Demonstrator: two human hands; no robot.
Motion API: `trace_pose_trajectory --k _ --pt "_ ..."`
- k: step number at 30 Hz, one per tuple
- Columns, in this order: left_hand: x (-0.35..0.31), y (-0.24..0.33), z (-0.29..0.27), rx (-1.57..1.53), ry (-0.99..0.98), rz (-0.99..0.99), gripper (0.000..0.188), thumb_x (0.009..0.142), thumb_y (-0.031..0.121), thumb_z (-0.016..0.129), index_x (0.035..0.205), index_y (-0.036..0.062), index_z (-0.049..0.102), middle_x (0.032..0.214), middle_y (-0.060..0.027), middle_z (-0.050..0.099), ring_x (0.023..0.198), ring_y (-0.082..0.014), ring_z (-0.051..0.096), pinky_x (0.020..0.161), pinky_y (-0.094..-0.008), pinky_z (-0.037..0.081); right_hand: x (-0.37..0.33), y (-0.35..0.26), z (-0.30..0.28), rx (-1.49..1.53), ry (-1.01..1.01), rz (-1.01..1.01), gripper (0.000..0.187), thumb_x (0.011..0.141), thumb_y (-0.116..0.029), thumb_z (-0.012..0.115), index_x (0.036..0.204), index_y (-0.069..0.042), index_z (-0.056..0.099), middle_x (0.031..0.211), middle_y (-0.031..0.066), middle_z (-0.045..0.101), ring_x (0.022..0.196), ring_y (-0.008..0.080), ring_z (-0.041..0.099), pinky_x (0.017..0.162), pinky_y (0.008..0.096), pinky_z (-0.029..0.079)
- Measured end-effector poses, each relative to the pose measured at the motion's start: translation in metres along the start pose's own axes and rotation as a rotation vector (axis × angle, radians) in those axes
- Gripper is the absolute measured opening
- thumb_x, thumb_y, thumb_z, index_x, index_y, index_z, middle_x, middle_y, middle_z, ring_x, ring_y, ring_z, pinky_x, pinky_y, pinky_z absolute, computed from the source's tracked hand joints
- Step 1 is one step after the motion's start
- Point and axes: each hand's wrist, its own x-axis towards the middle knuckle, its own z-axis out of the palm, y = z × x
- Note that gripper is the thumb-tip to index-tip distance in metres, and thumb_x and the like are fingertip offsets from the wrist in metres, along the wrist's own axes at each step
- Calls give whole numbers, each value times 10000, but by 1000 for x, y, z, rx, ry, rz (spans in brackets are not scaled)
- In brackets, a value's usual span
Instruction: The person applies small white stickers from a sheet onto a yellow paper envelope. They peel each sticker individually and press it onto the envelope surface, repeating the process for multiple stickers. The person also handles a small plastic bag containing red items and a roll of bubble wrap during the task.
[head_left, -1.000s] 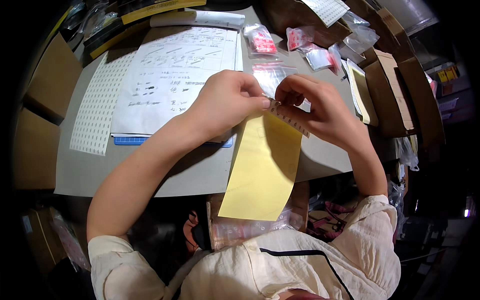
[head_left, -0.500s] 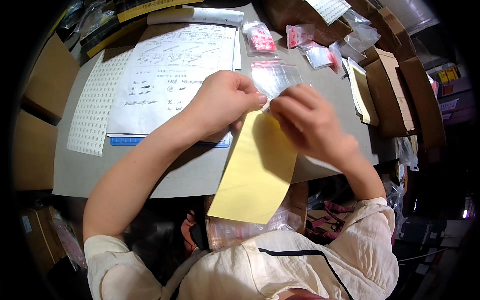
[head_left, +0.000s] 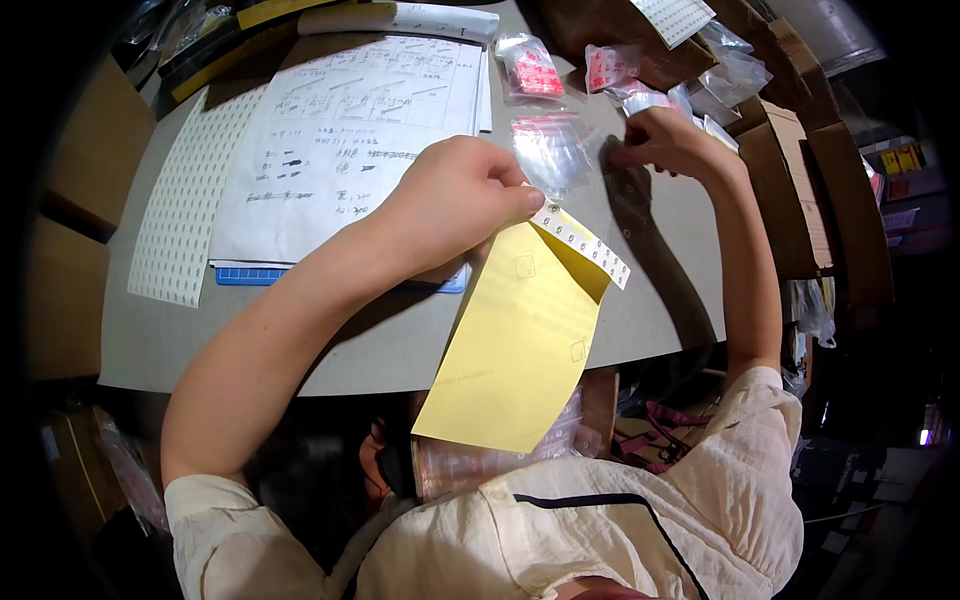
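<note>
My left hand (head_left: 470, 195) pinches the top corner of a sticker sheet (head_left: 505, 345), which hangs yellow backing outward over the table's front edge. Along its top a white strip with small round printed stickers is folded over toward me. To the right and farther off, my right hand (head_left: 668, 142) is held over the table with fingers curled and closed. What its fingertips hold, if anything, is too small to make out. Just left of it lie clear zip bags with red seal lines (head_left: 553, 153).
Handwritten papers (head_left: 300, 205) lie on a blue board (head_left: 250, 275), beside another sticker sheet (head_left: 180, 220). Bags with red printing (head_left: 530, 70) rest at the back. Cardboard boxes (head_left: 785, 165) stand at the right, more boxes (head_left: 95, 150) at the left.
My right hand has left the sheet and moved up and to the right, toward the bags. The folded sticker strip now shows. My left hand keeps its hold.
</note>
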Motion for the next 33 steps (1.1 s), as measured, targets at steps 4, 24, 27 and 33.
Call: trace_pose_trajectory --k 4,24,27,33 --pt "0 0 1 34 5 10 194 976 162 694 912 -18 661 703 -20 651 586 -73 571 531 -246 441 -9 1 -4 150 48 -27 257 881 -248 778 910 -23 656 734 9 635 642 105 607 562 274 490" --pt "2 -4 1 49 3 47 185 995 136 641 975 -47 664 778 -31 658 619 -78 577 570 -246 471 4 7 13 -239 228 -311 356 848 -213 821 996 -4 573 906 163 667 900 374 646 770 442 502" --pt "3 -2 1 40 8 32 179 987 133 654 968 -45 664 780 -33 664 624 -81 588 565 -247 474 -18 1 -2 -501 231 -172 411 852 -316 827 994 -14 586 897 171 671 883 385 648 740 457 496" --pt "1 -3 2 54 39 51 169 976 128 670 951 -39 664 765 -37 661 614 -83 591 557 -251 479 -63 -44 21 484 344 -464 233 895 -123 798 989 32 651 849 60 692 769 97 648 722 280 527"
